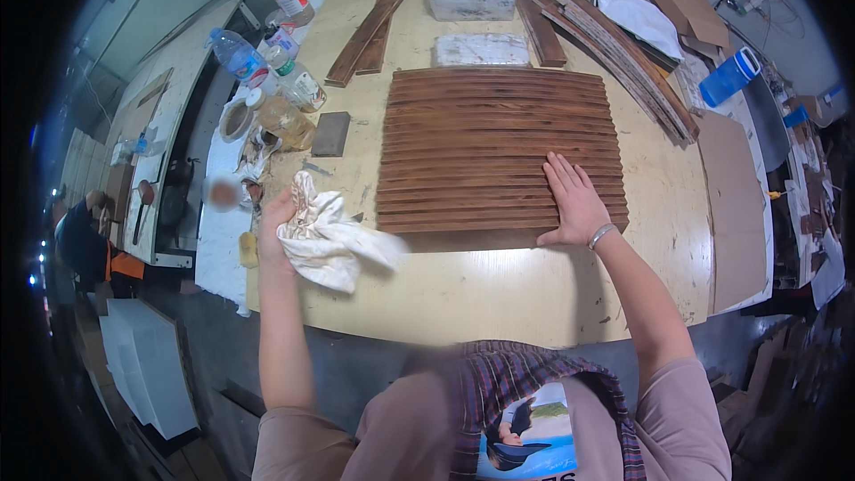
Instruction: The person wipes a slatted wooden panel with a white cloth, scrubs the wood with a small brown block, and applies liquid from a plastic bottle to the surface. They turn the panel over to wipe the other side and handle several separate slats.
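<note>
A dark brown panel of grooved wood (499,142) lies in the middle of the pale table, its ridges running left to right. My right hand (577,203) rests on the panel's near right part, fingers stretched out and thumb at the front edge. Off the panel's left side, my left hand (278,227) is closed on a white, brown-stained rag (325,240). The rag's loose end hangs toward the panel and is slightly blurred. Just beyond the left hand are a jar of amber liquid (283,120) and a grey rectangular block (330,134).
Several plastic bottles (239,55) stand along the table's left edge. Brown wood strips (372,28) and two whitish wrapped blocks (472,0) lie at the back. More long strips (623,62), a blue bottle (730,77) and cardboard (735,205) are on the right. Another person (85,236) is at far left.
</note>
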A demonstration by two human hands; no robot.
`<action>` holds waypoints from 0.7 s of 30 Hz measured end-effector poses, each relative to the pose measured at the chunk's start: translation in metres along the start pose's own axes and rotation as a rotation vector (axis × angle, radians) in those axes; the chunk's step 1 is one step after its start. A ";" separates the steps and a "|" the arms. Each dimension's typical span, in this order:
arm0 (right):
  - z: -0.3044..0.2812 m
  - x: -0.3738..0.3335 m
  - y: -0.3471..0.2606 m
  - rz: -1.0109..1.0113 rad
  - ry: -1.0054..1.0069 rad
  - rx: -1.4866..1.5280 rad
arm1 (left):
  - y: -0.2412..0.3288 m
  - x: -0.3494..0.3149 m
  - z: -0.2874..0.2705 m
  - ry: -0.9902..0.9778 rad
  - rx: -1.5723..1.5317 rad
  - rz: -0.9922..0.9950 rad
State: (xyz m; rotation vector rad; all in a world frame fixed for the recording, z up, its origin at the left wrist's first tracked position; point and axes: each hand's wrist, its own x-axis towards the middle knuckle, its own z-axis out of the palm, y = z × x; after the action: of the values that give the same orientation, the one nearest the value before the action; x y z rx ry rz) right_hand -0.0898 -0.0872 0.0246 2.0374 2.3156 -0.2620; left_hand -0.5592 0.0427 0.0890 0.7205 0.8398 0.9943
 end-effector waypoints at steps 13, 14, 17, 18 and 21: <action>0.005 0.003 0.002 -0.067 0.047 0.017 | -0.177 0.044 0.161 -0.447 1.763 0.788; 0.005 0.003 0.002 -0.052 0.038 0.015 | -0.182 0.035 0.160 -0.521 1.753 0.782; 0.001 -0.001 0.003 -0.022 0.018 0.006 | -0.168 0.028 0.139 -0.590 1.920 0.851; 0.001 -0.002 0.002 -0.019 0.017 0.010 | -0.155 0.027 0.116 -0.549 1.970 0.852; -0.001 0.001 -0.001 -0.029 0.013 0.017 | -0.119 0.028 0.020 -0.338 1.837 0.949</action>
State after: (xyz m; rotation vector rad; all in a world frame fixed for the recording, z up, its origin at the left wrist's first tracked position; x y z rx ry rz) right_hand -0.0906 -0.0865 0.0259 2.0207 2.3600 -0.2710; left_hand -0.4840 0.0215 -0.0069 2.9510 0.9563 0.5631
